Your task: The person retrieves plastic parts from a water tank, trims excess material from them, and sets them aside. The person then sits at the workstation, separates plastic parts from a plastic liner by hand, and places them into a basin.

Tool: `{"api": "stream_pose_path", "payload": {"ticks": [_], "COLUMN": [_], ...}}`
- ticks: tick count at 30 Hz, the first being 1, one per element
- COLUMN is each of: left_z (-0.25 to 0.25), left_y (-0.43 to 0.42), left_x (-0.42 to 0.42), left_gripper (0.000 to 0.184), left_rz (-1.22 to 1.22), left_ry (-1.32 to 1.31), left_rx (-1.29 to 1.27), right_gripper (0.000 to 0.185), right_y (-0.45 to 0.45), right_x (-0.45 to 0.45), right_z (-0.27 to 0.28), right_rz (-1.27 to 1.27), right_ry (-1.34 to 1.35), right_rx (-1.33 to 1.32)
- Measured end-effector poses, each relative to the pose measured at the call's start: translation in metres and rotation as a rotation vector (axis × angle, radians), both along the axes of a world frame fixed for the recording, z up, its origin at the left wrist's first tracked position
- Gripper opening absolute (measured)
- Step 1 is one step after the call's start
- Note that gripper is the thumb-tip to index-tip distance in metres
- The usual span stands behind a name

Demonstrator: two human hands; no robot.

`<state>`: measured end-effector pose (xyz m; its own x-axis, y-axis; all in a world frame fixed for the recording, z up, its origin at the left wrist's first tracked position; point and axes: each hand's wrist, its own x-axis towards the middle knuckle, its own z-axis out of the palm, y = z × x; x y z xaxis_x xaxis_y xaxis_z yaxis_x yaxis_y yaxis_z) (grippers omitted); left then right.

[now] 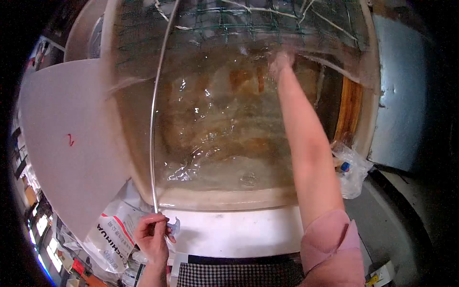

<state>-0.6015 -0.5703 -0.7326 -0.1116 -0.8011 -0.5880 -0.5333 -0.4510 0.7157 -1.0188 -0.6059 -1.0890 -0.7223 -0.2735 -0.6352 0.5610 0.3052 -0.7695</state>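
Note:
A large pale basin (229, 198) holds brownish, rippling water. Below its front rim, my left hand (154, 234) pinches the near end of a long thin metal rod (153, 129), which runs up across the left part of the basin. A small bluish plastic piece (174, 226) is beside those fingers. My right arm reaches over the water, and my right hand (282, 62) is at or just under the surface at the far side, near a green mesh (229, 21). Water and blur hide its fingers.
A white board (62, 129) with a red mark stands at the left, above a printed plastic sack (112, 237). Wood (349, 110) lines the basin's right side. A clear plastic bag (353, 172) hangs beside its right front corner, near a bluish panel (399, 95).

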Motion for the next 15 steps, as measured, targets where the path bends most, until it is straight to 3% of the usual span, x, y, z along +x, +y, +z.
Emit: {"api": "stream_pose_path", "payload": {"ticks": [3,6,8,10,14,15], "left_z": [0.013,0.019,0.02,0.02,0.02,0.02], "left_y": [-0.004,-0.006,-0.006,-0.008,-0.011,-0.012], "left_x": [0.001,0.008,0.016,0.021,0.026,0.029], "left_gripper": [0.003,0.004,0.003,0.003,0.004,0.004], "left_rz": [0.016,-0.036,-0.04,-0.042,-0.012,-0.033], "left_ry": [-0.017,0.008,-0.005,-0.022,-0.008,0.001], "left_rx": [0.002,0.0,-0.005,-0.012,-0.007,-0.005], "right_gripper": [0.042,0.038,0.043,0.039,0.035,0.034], "right_y": [-0.009,-0.03,-0.052,-0.077,-0.105,-0.115], "right_x": [0.038,0.058,0.053,0.05,0.036,0.018], "right_z": [0.05,0.105,0.084,0.074,0.049,0.027], "right_rz": [-0.138,-0.478,-0.47,-0.583,-0.639,-0.452], "right_ry": [-0.528,-0.841,-0.784,-0.485,-0.437,-0.402], "right_rx": [-0.326,-0.598,-0.683,-0.902,-0.754,-0.956]}}
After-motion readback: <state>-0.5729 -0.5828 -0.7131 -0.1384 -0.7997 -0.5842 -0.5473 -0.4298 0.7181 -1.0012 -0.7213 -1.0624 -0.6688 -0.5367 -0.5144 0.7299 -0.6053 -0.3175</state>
